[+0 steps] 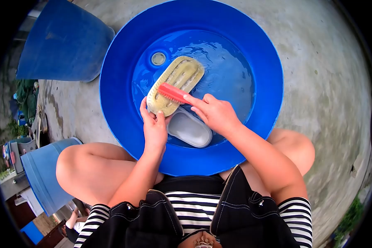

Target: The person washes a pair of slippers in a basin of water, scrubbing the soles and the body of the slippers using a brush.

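Over a round blue tub [268,82] holding shallow water, my left hand [153,126] grips the near end of a yellowish shoe [184,71], its ridged sole facing up. My right hand [216,113] is closed on the handle of a red brush [173,91], whose bristles rest against the sole. A grey shoe [190,129] lies in the tub just below, between my two hands, with its open side up; its upper end is partly hidden by the yellowish shoe. The toe and heel of the yellowish shoe cannot be told apart.
A large blue container [64,43] stands tilted at the upper left, and a lighter blue bucket [49,173] at the lower left. Round the tub is a concrete floor [318,95]. My bent knees flank the tub's near side. Part of another person [76,221] shows at the lower left.
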`<move>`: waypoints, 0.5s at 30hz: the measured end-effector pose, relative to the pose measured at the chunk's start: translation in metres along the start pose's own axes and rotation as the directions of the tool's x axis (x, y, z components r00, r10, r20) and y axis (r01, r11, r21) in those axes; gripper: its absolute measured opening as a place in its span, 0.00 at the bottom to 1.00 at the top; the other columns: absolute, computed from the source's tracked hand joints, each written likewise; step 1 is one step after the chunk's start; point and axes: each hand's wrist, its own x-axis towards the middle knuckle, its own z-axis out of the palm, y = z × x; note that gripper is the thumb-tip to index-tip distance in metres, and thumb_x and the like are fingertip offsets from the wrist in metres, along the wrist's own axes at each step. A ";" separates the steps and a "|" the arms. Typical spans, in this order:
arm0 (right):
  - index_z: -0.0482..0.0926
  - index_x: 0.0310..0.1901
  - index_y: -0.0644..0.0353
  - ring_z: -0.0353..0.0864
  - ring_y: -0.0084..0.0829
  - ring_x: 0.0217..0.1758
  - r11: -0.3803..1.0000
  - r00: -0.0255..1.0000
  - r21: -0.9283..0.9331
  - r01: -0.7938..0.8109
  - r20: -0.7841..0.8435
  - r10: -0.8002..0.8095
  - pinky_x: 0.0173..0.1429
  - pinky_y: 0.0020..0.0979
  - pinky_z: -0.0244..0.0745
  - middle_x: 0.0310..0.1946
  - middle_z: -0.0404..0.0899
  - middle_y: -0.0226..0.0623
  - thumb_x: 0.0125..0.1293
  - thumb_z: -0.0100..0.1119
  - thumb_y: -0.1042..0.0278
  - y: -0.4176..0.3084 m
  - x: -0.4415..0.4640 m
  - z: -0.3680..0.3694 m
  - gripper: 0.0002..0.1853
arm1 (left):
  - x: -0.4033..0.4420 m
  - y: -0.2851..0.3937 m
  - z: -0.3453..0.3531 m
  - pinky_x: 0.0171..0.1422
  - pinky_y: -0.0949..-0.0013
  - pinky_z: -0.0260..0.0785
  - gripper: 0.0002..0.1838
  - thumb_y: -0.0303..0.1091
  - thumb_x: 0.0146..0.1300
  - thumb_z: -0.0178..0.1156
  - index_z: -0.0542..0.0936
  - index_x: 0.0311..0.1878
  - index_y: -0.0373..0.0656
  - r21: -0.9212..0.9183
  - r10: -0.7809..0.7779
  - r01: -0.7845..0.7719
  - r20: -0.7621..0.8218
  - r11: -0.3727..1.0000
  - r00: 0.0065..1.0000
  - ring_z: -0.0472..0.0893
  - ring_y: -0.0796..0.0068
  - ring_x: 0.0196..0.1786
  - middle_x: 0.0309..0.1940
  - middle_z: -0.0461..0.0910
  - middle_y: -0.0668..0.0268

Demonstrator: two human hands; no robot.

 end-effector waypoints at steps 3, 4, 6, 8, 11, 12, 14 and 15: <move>0.81 0.65 0.35 0.83 0.47 0.31 0.957 0.964 -0.122 -0.264 0.000 0.266 0.37 0.47 0.80 0.31 0.77 0.41 0.75 0.61 0.56 0.045 0.015 0.003 0.19 | -0.001 0.002 0.000 0.74 0.50 0.74 0.34 0.21 0.80 0.43 0.43 0.82 0.47 -0.013 0.022 -0.021 0.021 1.000 1.000 0.77 0.55 0.70 0.69 0.71 0.48; 0.80 0.67 0.34 0.83 0.46 0.32 0.946 0.955 -0.151 -0.288 0.025 0.295 0.39 0.47 0.80 0.32 0.78 0.40 0.75 0.60 0.56 0.046 0.018 -0.002 0.20 | 0.000 0.002 -0.002 0.75 0.50 0.74 0.34 0.21 0.80 0.43 0.43 0.82 0.47 0.004 0.033 -0.033 0.045 0.999 0.998 0.77 0.55 0.70 0.70 0.71 0.48; 0.80 0.67 0.33 0.82 0.46 0.34 0.958 0.964 -0.115 -0.261 0.025 0.265 0.40 0.47 0.79 0.32 0.78 0.40 0.76 0.59 0.55 0.035 0.020 -0.006 0.20 | 0.001 0.000 -0.005 0.75 0.50 0.74 0.34 0.21 0.80 0.43 0.43 0.82 0.47 0.022 0.047 -0.049 0.070 0.999 0.996 0.76 0.54 0.70 0.70 0.71 0.48; 0.80 0.67 0.32 0.81 0.43 0.31 0.996 0.996 0.023 -0.089 0.005 0.089 0.36 0.44 0.78 0.31 0.75 0.37 0.74 0.62 0.57 0.014 0.009 0.002 0.21 | -0.001 0.000 -0.001 0.75 0.50 0.74 0.33 0.21 0.80 0.44 0.44 0.82 0.47 -0.010 0.038 -0.037 0.055 0.999 0.998 0.77 0.54 0.70 0.70 0.71 0.47; 0.79 0.67 0.28 0.82 0.41 0.28 0.988 0.995 0.118 0.095 0.019 -0.098 0.32 0.43 0.81 0.31 0.74 0.36 0.72 0.65 0.55 -0.010 -0.004 0.001 0.23 | -0.001 0.002 0.002 0.75 0.49 0.74 0.33 0.21 0.80 0.44 0.44 0.82 0.46 -0.043 -0.006 0.006 0.007 0.999 1.000 0.78 0.53 0.69 0.70 0.71 0.45; 0.79 0.67 0.28 0.82 0.41 0.28 0.989 0.995 0.120 0.092 0.021 -0.095 0.32 0.43 0.81 0.31 0.74 0.36 0.72 0.65 0.55 -0.006 -0.003 0.001 0.23 | -0.001 0.005 0.001 0.75 0.48 0.75 0.33 0.20 0.80 0.44 0.44 0.82 0.45 -0.031 -0.016 0.017 0.014 0.999 1.000 0.79 0.53 0.68 0.69 0.71 0.43; 0.79 0.68 0.27 0.83 0.42 0.29 0.998 1.000 -0.053 0.022 -0.009 -0.023 0.33 0.44 0.81 0.32 0.75 0.36 0.72 0.64 0.55 0.017 0.004 0.004 0.23 | 0.000 0.005 -0.001 0.74 0.48 0.74 0.33 0.21 0.79 0.44 0.44 0.81 0.43 -0.059 -0.033 0.035 0.024 0.998 0.999 0.79 0.52 0.68 0.69 0.71 0.44; 0.77 0.69 0.28 0.84 0.44 0.33 0.984 0.992 -0.127 -0.124 0.019 0.128 0.37 0.46 0.81 0.33 0.76 0.39 0.74 0.63 0.56 0.033 0.010 0.004 0.23 | 0.001 0.005 -0.001 0.74 0.47 0.74 0.33 0.22 0.79 0.45 0.45 0.81 0.42 -0.089 -0.047 0.050 0.031 0.995 0.998 0.79 0.52 0.68 0.69 0.71 0.45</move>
